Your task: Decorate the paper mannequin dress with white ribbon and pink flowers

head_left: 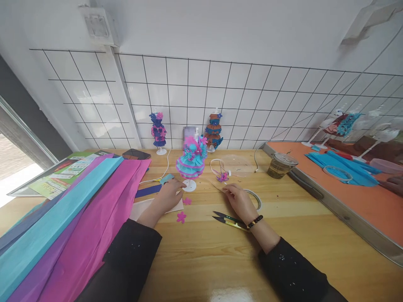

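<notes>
A small dress form in a turquoise and pink paper dress stands upright in the middle, on a round white base. My left hand has its fingers curled at the left edge of this base. To the right, my right hand pinches the end of a thin pale strip between thumb and forefinger. Below it lie thread snips with dark blades, and a roll of white tape sits partly behind the hand. Pink paper flowers lie between my hands.
Coloured crepe paper sheets cover the left side. Two more dressed forms, one blue and pink, one brown and blue, stand by the tiled wall. A lidded cup is at right, beside an orange-topped table with a person's hand.
</notes>
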Demonstrator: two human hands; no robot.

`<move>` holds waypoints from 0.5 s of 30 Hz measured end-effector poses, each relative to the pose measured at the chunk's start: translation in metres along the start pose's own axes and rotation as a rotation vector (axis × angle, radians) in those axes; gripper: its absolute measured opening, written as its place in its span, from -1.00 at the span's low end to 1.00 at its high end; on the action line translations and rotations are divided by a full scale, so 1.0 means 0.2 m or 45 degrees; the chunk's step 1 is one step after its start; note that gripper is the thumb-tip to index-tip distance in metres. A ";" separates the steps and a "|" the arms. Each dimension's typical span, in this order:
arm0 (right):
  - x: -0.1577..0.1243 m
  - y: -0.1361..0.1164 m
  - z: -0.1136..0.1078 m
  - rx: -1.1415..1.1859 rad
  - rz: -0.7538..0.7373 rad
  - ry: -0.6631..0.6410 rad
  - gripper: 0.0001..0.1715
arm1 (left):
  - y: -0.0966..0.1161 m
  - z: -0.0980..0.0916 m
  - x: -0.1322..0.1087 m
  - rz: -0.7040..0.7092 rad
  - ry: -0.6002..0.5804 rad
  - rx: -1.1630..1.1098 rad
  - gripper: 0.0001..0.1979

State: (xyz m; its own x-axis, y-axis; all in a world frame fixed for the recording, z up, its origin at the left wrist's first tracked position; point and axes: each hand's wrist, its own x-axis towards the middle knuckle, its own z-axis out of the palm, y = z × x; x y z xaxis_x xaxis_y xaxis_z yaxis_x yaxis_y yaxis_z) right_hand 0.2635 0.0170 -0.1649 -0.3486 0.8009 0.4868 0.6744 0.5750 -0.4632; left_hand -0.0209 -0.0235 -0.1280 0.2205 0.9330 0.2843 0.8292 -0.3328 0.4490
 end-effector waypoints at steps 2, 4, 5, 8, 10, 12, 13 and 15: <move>0.00 0.01 0.00 0.011 0.010 0.007 -0.75 | 0.03 0.02 0.00 0.024 -0.006 -0.007 -0.72; 0.00 0.01 0.00 0.024 0.027 0.012 -0.74 | 0.06 0.02 -0.01 0.038 -0.020 -0.014 -0.72; 0.00 0.01 0.00 0.035 0.041 0.015 -0.74 | 0.08 0.02 -0.01 0.044 -0.031 -0.012 -0.72; 0.00 0.01 -0.01 0.071 0.082 0.022 -0.74 | 0.11 0.02 -0.02 0.081 -0.067 0.028 -0.73; 0.00 0.01 -0.01 0.095 0.099 0.025 -0.74 | 0.13 0.02 -0.02 0.124 -0.092 0.057 -0.73; 0.00 0.01 -0.01 0.111 0.108 0.028 -0.74 | 0.13 0.02 -0.02 0.139 -0.106 0.071 -0.73; 0.00 0.01 0.00 0.116 0.113 0.031 -0.74 | 0.13 0.03 -0.02 0.134 -0.108 0.075 -0.74; 0.00 0.01 0.00 0.115 0.112 0.036 -0.73 | 0.13 0.04 -0.02 0.120 -0.108 0.084 -0.74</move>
State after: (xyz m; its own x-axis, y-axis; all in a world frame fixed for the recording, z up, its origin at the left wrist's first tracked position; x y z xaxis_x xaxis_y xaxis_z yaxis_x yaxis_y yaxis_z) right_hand 0.2646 0.0182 -0.1661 -0.2715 0.8447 0.4613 0.6399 0.5164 -0.5690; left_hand 0.0035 -0.0353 -0.1234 0.3393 0.9073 0.2483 0.8344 -0.4122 0.3660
